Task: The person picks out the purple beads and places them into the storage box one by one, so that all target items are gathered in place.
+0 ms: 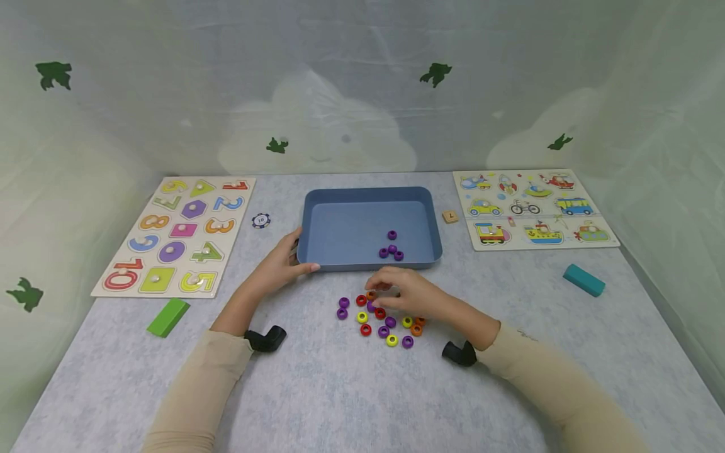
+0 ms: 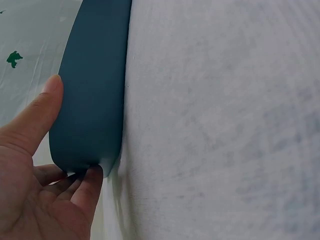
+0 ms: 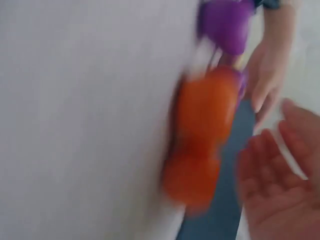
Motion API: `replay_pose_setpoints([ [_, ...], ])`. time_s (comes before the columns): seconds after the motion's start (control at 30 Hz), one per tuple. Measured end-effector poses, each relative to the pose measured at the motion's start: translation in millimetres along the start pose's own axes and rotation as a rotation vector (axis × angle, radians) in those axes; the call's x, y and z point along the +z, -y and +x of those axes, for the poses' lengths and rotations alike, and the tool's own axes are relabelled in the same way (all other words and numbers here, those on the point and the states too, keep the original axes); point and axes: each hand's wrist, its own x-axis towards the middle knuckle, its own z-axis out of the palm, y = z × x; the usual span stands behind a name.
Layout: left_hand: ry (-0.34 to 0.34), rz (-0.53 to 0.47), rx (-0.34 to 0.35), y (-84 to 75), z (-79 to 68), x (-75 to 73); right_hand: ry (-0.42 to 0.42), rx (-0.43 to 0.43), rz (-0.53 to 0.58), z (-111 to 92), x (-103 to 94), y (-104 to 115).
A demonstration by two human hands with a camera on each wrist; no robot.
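My left hand [image 1: 273,267] grips the near left corner of a shallow blue tray [image 1: 368,267]. Its thumb [image 2: 42,110] lies along the tray's wall in the left wrist view, with the other fingers bent around the corner. Several purple beads [image 1: 393,249] sit in the tray's near right part. My right hand [image 1: 413,294] hovers over loose beads in front of the tray, fingers loosely curved and apart from the thumb. Among them are a red bead [image 1: 365,329], a yellow bead [image 1: 392,340] and a purple bead [image 1: 408,341]. Blurred orange beads [image 3: 192,185] stand beside the palm.
A number puzzle board [image 1: 184,236] lies left, with a green block [image 1: 168,318] before it. On the right are a vehicle puzzle board [image 1: 538,211] and a teal block [image 1: 584,280]. A poker chip [image 1: 261,221] and a wooden tile [image 1: 450,217] flank the tray.
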Motion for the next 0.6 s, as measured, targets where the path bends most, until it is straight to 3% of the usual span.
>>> replay_pose_setpoints([
  [0.2,-0.001,0.016,-0.002,0.1,0.1,0.3,0.083,0.060,-0.093,-2.1,19.1,-0.2],
  [0.43,-0.001,0.026,-0.017,-1.6,-0.4,0.6,0.048,0.050,-0.184,-3.7,26.7,0.4],
  [0.6,-0.004,0.021,-0.023,-1.8,-0.2,0.3,0.013,0.054,-0.196,-2.3,21.8,3.3],
])
